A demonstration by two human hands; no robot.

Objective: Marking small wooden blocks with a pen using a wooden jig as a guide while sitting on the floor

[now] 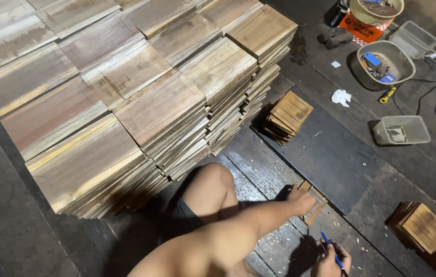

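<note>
You are sitting on a dark, scuffed floor (341, 154) strewn with pale wood shavings, and your bent knee is filling the lower middle of the view. Your left hand (301, 201) is lying palm down on a small wooden slat piece (314, 204), its fingers pressing flat on the light brown strips rather than curling round them; the piece is resting on the floor just right of your knee. Your right hand (332, 260) is sitting at the bottom edge, its fingers pinching a thin blue pencil (331, 249) that is pointing up and to the left, near the slat piece but not touching it.

Tall stacks of square wooden boards (141, 97) are crowding the left and top of the view, their faces streaked grey, tan and reddish, their thin edges showing as layered lines. A small pile of slatted panels (289, 114) is leaning just beside those stacks, and another pile (423, 225) is sitting by the right edge. Farther off, a round metal bowl (385, 62) is holding small blue parts, a clear plastic tray (401, 129) is lying below it, a crumpled white scrap (341, 96) is resting to the bowl's left, and a yellow-handled tool (388, 94) is lying between bowl and tray.
</note>
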